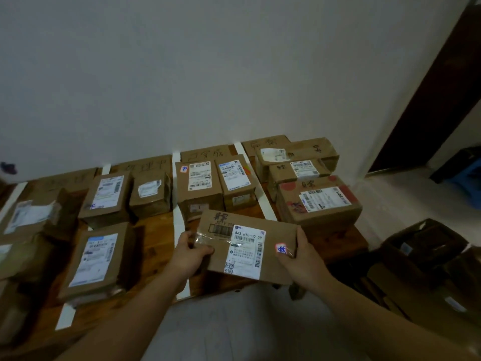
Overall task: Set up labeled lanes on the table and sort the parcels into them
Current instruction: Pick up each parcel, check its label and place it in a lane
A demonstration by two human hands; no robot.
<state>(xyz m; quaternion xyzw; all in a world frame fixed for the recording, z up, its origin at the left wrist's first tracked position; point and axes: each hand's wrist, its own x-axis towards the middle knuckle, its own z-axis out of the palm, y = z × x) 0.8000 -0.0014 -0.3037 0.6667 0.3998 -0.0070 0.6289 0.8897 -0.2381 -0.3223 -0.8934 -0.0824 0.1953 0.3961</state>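
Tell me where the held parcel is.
Head view, centre: the parcel is held between left hand and right hand over the table edge, right of the white tape strip.

The person's left hand (187,254) and right hand (302,256) are bare, and so are both wrists. The left forearm (135,308) and the right forearm (377,308) are bare too, uncovered along the whole length that shows, down to the lower edge of the picture. Both forearms look slim and smooth, and the wide-angle lens makes them broaden toward the camera. The light is dim and the picture soft, so nails and finer marks on the fingers (204,250) cannot be told.
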